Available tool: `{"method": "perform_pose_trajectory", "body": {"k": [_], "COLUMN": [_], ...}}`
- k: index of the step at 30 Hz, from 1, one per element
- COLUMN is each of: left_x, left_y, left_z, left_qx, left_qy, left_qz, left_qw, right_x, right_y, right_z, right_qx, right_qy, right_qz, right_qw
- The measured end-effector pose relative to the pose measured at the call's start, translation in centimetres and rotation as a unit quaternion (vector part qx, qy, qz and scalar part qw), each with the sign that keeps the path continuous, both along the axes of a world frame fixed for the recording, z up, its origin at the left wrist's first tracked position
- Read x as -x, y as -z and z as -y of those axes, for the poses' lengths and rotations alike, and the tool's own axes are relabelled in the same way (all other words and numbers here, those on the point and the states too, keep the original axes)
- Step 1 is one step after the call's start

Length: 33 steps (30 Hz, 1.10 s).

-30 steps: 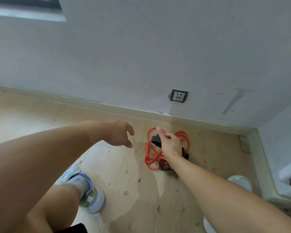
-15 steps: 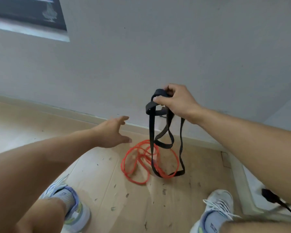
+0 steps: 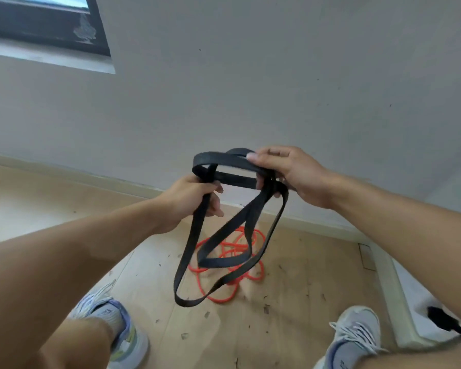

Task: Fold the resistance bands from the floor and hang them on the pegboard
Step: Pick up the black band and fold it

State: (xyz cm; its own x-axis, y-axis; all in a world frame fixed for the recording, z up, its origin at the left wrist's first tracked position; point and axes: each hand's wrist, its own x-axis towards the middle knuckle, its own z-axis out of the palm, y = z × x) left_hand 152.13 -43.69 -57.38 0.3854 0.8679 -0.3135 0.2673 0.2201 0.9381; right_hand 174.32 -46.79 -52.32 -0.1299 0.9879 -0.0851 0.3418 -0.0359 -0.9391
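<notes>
While the black band (image 3: 225, 179) is held up in front of the wall (image 3: 277, 75), it's gripped by both hands: left hand (image 3: 190, 197) curled round 1 strand, right hand (image 3: 290, 174) pinching the top loops. It looks light, soft & floppy, prob. grippy rubber; best taken at the loop tops. The orange band (image 3: 234, 265) is left tangled on the floor (image 3: 290, 328). No containers are seen.

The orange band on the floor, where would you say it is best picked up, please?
Probably at the bare loop nearest the feet on the orange band, from above: it lies flat and tangled on the floor, and the black band hangs over its middle.
</notes>
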Motion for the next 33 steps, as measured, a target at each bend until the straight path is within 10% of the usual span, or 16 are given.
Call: {"method": "perform_pose_trajectory", "body": {"k": [17, 33], "left_x": [0.5, -0.8], "left_y": [2.1, -1.4], "left_z": [-0.2, 1.5], "left_qx": [-0.086, -0.141], "left_qy": [0.052, 0.083], "left_qz": [-0.127, -0.003], "left_qw": [0.987, 0.986], "right_x": [-1.2, 3.7], "right_y": [8.9, 9.0], "right_z": [0.4, 2.1], "right_qx": [0.119, 0.115], "right_qy": [-0.099, -0.113], "right_qz": [0.328, 0.054], "right_qw": [0.932, 0.985]}}
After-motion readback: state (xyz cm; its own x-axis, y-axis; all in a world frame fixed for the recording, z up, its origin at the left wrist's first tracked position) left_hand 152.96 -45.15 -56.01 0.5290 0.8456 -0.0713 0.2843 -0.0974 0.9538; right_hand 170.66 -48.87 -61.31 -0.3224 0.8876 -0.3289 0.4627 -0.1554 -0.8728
